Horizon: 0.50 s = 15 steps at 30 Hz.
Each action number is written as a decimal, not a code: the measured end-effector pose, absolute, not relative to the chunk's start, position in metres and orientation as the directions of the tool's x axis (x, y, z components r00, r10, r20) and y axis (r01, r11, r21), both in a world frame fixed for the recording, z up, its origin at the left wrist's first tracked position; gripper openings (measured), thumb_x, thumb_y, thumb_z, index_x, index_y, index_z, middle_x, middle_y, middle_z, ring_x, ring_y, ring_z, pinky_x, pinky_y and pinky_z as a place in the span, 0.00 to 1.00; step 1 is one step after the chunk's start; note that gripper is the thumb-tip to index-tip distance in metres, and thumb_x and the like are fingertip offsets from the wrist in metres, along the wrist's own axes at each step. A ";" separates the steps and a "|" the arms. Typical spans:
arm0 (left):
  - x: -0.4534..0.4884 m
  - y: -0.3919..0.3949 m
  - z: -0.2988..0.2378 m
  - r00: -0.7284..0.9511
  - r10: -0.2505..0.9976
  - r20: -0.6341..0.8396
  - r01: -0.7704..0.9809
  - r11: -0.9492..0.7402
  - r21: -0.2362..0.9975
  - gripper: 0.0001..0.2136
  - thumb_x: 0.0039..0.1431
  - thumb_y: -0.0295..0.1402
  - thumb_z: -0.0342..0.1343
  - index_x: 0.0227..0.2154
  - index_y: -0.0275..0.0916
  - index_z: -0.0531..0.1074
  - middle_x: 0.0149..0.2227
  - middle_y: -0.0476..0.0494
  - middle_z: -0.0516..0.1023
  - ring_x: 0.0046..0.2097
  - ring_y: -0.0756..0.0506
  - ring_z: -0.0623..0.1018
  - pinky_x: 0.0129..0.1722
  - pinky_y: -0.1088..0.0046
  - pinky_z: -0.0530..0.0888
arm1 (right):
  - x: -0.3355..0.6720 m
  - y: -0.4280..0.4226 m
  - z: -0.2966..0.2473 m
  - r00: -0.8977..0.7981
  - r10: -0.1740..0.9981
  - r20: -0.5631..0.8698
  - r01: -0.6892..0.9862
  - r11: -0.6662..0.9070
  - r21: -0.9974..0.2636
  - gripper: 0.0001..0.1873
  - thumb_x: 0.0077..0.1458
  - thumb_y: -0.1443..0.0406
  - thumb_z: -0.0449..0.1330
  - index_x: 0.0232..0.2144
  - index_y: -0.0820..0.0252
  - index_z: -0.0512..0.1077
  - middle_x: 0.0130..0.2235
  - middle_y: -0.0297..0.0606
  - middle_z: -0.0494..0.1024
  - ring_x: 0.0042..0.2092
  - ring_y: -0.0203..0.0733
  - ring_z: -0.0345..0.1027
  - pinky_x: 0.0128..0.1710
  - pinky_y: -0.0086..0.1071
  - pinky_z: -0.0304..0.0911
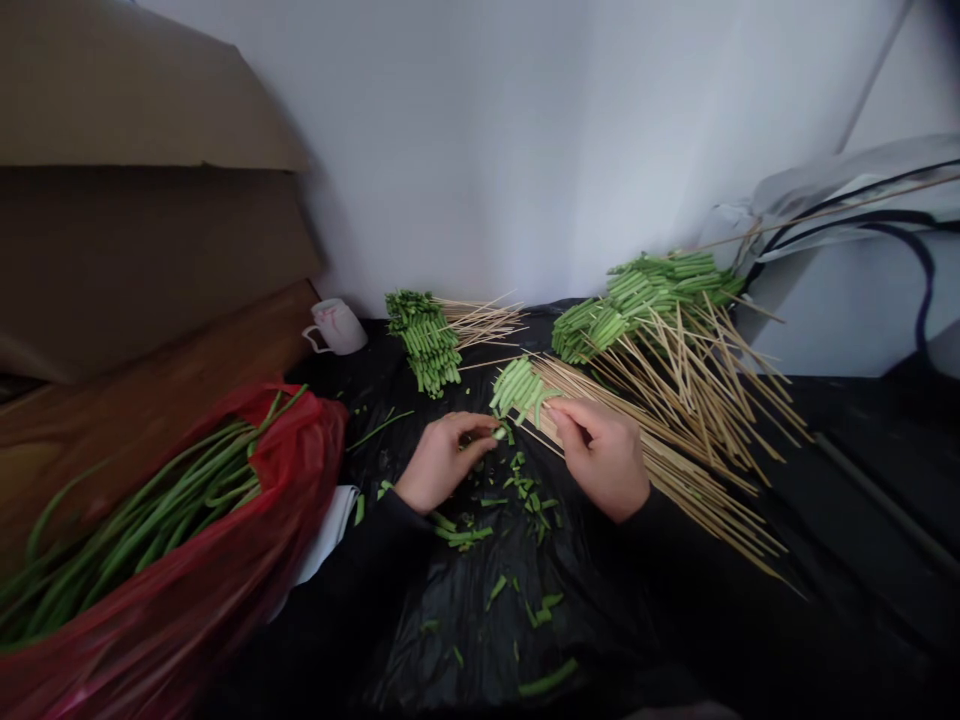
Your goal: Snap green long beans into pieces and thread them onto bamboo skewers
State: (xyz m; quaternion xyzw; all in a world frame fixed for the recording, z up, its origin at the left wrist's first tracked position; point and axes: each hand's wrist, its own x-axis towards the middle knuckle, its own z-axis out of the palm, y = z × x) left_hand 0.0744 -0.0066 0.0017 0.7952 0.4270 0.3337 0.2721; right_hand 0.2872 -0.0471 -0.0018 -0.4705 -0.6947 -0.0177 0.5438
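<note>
The left hand (pixel 442 455) has its thumb and forefinger nearly closed, pinching a short green piece (pixel 501 432) at the tips. The right hand (pixel 604 455) is curled closed, thumb against forefinger, its tips at a row of cut stems (pixel 517 385); I cannot tell whether it also grips a stick. That row lies just beyond and between the hands, on loose wooden skewers (pixel 690 490) that run past the right hand. To the left of the left hand, a red plastic bag (pixel 319 435) lies open, filled with long green stalks (pixel 176 505). Beyond that hand stands a white mug (pixel 341 328), its contents hidden, and farther left a large cardboard box (pixel 150 235), its inside out of sight. Skewered bundles lie beyond the left hand (pixel 429 345) and beyond the right hand (pixel 660 290). Far right of the right hand is a translucent plastic bag (pixel 840 180). Green trimmings (pixel 534 505) litter the black sheet (pixel 480 690) between the forearms.
</note>
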 end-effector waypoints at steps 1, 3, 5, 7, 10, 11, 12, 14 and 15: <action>0.068 -0.004 0.001 0.329 0.903 0.276 0.446 -0.406 0.798 0.09 0.54 0.33 0.63 0.38 0.38 0.79 0.37 0.42 0.82 0.39 0.44 0.77 0.42 0.68 0.70 | 0.287 -0.047 -0.003 0.025 0.638 0.770 0.669 0.561 -0.487 0.10 0.61 0.69 0.54 0.37 0.61 0.76 0.37 0.41 0.82 0.38 0.43 0.76 0.39 0.34 0.68; 0.056 -0.002 0.000 0.158 0.968 0.195 0.262 -0.232 0.937 0.11 0.50 0.36 0.66 0.35 0.37 0.80 0.35 0.43 0.82 0.36 0.46 0.77 0.40 0.70 0.70 | 0.285 -0.048 -0.006 -0.002 0.648 0.762 0.661 0.573 -0.485 0.10 0.61 0.69 0.54 0.37 0.61 0.76 0.37 0.41 0.82 0.39 0.43 0.76 0.40 0.34 0.68; 0.050 -0.002 -0.003 0.062 0.996 0.064 0.031 -0.066 0.997 0.14 0.44 0.38 0.70 0.34 0.37 0.80 0.33 0.45 0.82 0.35 0.48 0.77 0.38 0.72 0.71 | 0.282 -0.050 -0.009 -0.040 0.662 0.748 0.653 0.584 -0.482 0.10 0.62 0.69 0.54 0.37 0.61 0.76 0.38 0.41 0.82 0.39 0.43 0.76 0.41 0.34 0.68; 0.048 -0.004 -0.004 0.059 0.997 -0.054 -0.142 0.062 0.988 0.17 0.39 0.38 0.72 0.34 0.37 0.81 0.32 0.46 0.82 0.34 0.49 0.77 0.37 0.74 0.71 | 0.279 -0.051 -0.013 -0.086 0.680 0.728 0.657 0.588 -0.472 0.11 0.62 0.69 0.53 0.37 0.61 0.76 0.38 0.42 0.81 0.40 0.43 0.76 0.42 0.34 0.68; 0.051 -0.007 -0.002 0.092 0.988 -0.121 -0.240 0.140 0.961 0.18 0.37 0.37 0.74 0.33 0.36 0.81 0.32 0.45 0.82 0.35 0.51 0.77 0.37 0.76 0.71 | 0.274 -0.054 -0.017 -0.143 0.710 0.690 0.663 0.586 -0.466 0.11 0.62 0.69 0.53 0.38 0.61 0.76 0.38 0.41 0.81 0.39 0.43 0.75 0.41 0.34 0.67; 0.052 -0.008 -0.001 0.094 0.988 -0.123 -0.253 0.144 0.957 0.18 0.37 0.36 0.74 0.33 0.35 0.81 0.32 0.45 0.82 0.35 0.51 0.76 0.37 0.77 0.71 | 0.273 -0.054 -0.018 -0.158 0.718 0.677 0.661 0.586 -0.468 0.11 0.62 0.70 0.53 0.38 0.61 0.76 0.38 0.41 0.81 0.39 0.43 0.75 0.41 0.34 0.67; 0.053 -0.009 -0.001 0.095 0.988 -0.123 -0.261 0.144 0.954 0.18 0.36 0.36 0.74 0.33 0.35 0.82 0.32 0.45 0.81 0.34 0.51 0.76 0.36 0.77 0.71 | 0.273 -0.055 -0.019 -0.170 0.726 0.667 0.659 0.587 -0.471 0.11 0.62 0.70 0.53 0.38 0.61 0.76 0.38 0.40 0.81 0.39 0.43 0.75 0.41 0.34 0.67; 0.054 -0.011 0.001 0.100 0.987 -0.123 -0.272 0.146 0.951 0.18 0.36 0.36 0.74 0.33 0.35 0.82 0.32 0.45 0.81 0.34 0.52 0.76 0.35 0.78 0.71 | 0.272 -0.055 -0.021 -0.189 0.736 0.650 0.659 0.586 -0.472 0.11 0.62 0.70 0.52 0.39 0.61 0.76 0.38 0.40 0.81 0.40 0.43 0.75 0.41 0.34 0.67; 0.055 -0.011 0.001 0.105 0.987 -0.124 -0.275 0.149 0.950 0.18 0.36 0.36 0.74 0.33 0.35 0.82 0.32 0.45 0.81 0.34 0.52 0.76 0.35 0.78 0.71 | 0.271 -0.055 -0.022 -0.197 0.740 0.644 0.662 0.585 -0.469 0.11 0.63 0.69 0.52 0.39 0.60 0.76 0.38 0.40 0.81 0.40 0.43 0.75 0.41 0.34 0.67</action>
